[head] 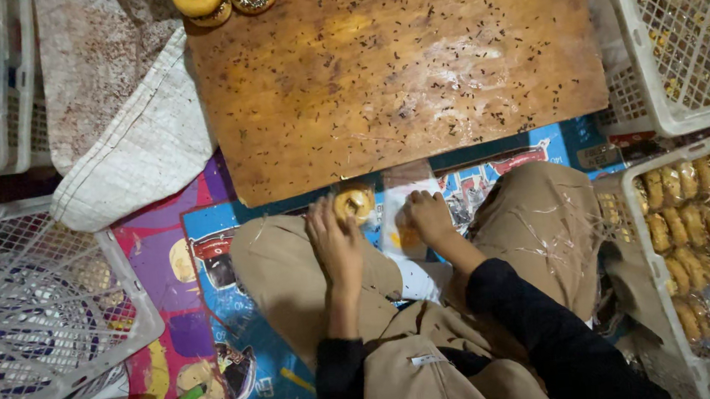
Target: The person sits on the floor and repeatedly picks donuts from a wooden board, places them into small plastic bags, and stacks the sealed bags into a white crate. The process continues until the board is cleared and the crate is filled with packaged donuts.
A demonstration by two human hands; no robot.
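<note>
Glazed doughnut (354, 204) (bag (403, 221) half-hidden) held.

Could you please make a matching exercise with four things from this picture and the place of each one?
Things:
1. left hand
2. right hand
3. wooden board
4. wrapped doughnuts

Places:
a. in the white crate on the right
b. holding a doughnut
c. on a clear bag
d. on the floor ahead of the knees

Pairs: 1-b, 2-c, 3-d, 4-a

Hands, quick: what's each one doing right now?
Left hand: closed on a doughnut.
Right hand: closed on a clear plastic bag.
</note>
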